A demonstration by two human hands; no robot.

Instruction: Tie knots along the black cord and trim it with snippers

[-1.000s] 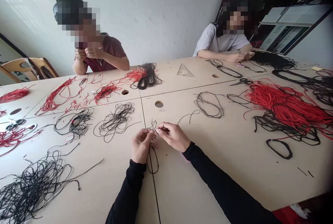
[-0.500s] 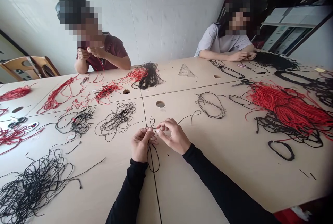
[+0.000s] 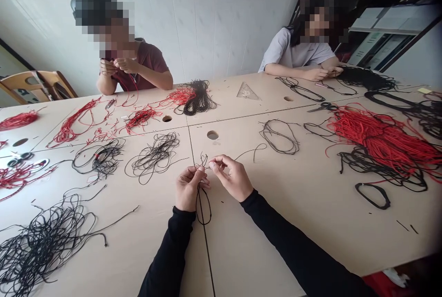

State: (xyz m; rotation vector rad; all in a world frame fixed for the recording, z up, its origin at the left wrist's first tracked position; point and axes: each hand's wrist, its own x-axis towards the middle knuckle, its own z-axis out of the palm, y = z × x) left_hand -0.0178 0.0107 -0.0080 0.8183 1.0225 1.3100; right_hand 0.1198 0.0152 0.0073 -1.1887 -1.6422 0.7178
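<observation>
My left hand (image 3: 189, 185) pinches a black cord (image 3: 209, 208) between thumb and fingers. A loop of this cord hangs below the hand, and short ends stick up above the fingertips. Just to the right, my right hand (image 3: 232, 176) is closed in a pinch on a thin black cord end close to the left fingertips. A thin dark strand (image 3: 259, 147) runs out over the table behind the right hand. Which strand goes where between the fingers is too fine to make out.
Black cord bundles (image 3: 44, 237) lie at left, with red cords (image 3: 71, 126) beyond. A large red cord heap (image 3: 376, 136) and scissors (image 3: 322, 107) lie at right. A triangular ruler (image 3: 247, 91) rests farther back. Two people sit across the table (image 3: 276, 223), their hands on cords.
My right hand has drawn slightly away from the left, widening the gap between the fingertips. The left hand keeps its pinch on the black cord. The view has shifted a little.
</observation>
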